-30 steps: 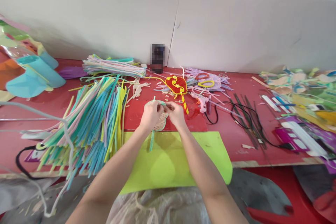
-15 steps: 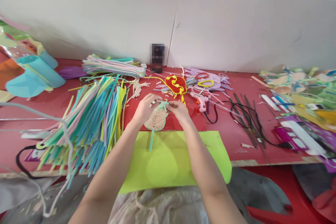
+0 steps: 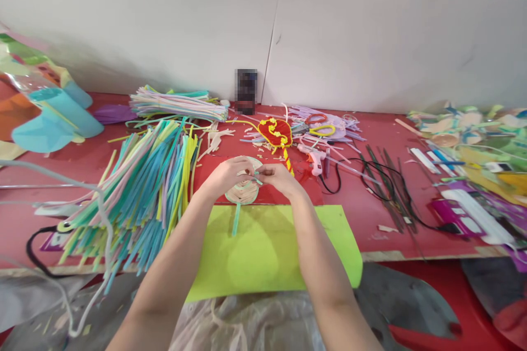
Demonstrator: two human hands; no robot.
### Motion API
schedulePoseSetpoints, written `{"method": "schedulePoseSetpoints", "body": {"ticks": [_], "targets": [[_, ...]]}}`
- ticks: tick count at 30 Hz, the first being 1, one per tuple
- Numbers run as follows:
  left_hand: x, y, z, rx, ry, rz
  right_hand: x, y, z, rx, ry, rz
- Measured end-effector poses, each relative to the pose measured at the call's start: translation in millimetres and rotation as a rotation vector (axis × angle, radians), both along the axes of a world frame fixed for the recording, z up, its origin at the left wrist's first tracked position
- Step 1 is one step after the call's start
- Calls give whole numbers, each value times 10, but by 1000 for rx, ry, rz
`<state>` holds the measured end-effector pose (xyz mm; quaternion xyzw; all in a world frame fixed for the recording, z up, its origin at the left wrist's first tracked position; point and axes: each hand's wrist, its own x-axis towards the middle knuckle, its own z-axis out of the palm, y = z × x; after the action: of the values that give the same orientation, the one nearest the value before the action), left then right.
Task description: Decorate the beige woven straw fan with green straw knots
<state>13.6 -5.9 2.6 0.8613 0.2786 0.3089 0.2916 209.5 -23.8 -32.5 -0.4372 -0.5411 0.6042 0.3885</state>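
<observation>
My left hand point(image 3: 230, 174) and my right hand point(image 3: 278, 177) meet above a beige fan-shaped piece point(image 3: 242, 195) made of pipe cleaners, edged in pale green. Its green stem point(image 3: 236, 220) points toward me over a lime-green sheet point(image 3: 329, 247). Between the fingertips of both hands is a small pale-green pipe cleaner point(image 3: 257, 176), pinched from either side. The fingers partly cover it and the upper part of the fan. Just beyond lies a red fan-shaped piece point(image 3: 275, 131) with yellow trim and a twisted yellow handle.
A large bundle of coloured pipe cleaners point(image 3: 144, 192) lies left, another bundle point(image 3: 177, 104) behind it. Right of my hands are a pink glue gun point(image 3: 317, 161), scissors point(image 3: 321, 130), a black cable point(image 3: 391, 186) and a power strip point(image 3: 461, 214). A white wall point(image 3: 164, 22) closes the back.
Both hands have come lower and nearer to me, covering more of the fan. The green piece, earlier showing a looped shape above the fan, is now mostly hidden by the fingers.
</observation>
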Motion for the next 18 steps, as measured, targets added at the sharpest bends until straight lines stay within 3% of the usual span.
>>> {"method": "schedulePoseSetpoints", "body": {"ticks": [8, 18], "targets": [[17, -32, 3, 22, -36, 4, -50, -2, 32, 4, 32, -63], [99, -61, -20, -25, -147, 138, -67, 1, 45, -34, 110, -104]]}}
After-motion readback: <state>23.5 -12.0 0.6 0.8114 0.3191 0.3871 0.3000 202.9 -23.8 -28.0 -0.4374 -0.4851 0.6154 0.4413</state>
